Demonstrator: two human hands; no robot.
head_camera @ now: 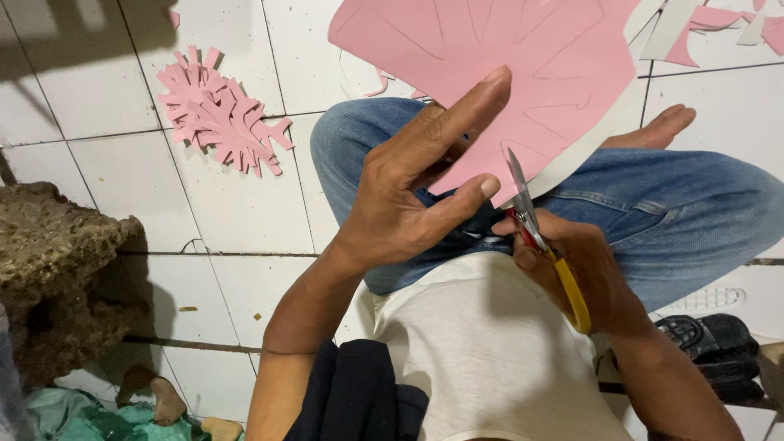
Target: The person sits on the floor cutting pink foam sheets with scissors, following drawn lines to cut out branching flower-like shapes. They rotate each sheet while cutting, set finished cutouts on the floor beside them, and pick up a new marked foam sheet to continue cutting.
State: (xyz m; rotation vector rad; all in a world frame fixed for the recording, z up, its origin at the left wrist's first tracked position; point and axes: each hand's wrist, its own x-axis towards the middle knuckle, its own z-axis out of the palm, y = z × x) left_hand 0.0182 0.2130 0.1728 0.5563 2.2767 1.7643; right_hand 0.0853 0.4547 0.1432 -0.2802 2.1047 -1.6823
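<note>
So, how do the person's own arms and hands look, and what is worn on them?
Both forearms are bare, with no sleeves in view. The left hand and the right hand wear no gloves, and no rings, watch or bracelet show. The fingers are bare, with short nails.

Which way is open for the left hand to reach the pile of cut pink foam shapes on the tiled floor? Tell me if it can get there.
Probably yes. The pile of cut pink foam shapes lies on bare white tiles to the person's left, nothing between. But the left hand holds the large pink foam sheet.

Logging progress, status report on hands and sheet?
Left hand grips pink sheet. Right hand holds scissors, blades at sheet's lower edge. Nothing blocking.
</note>
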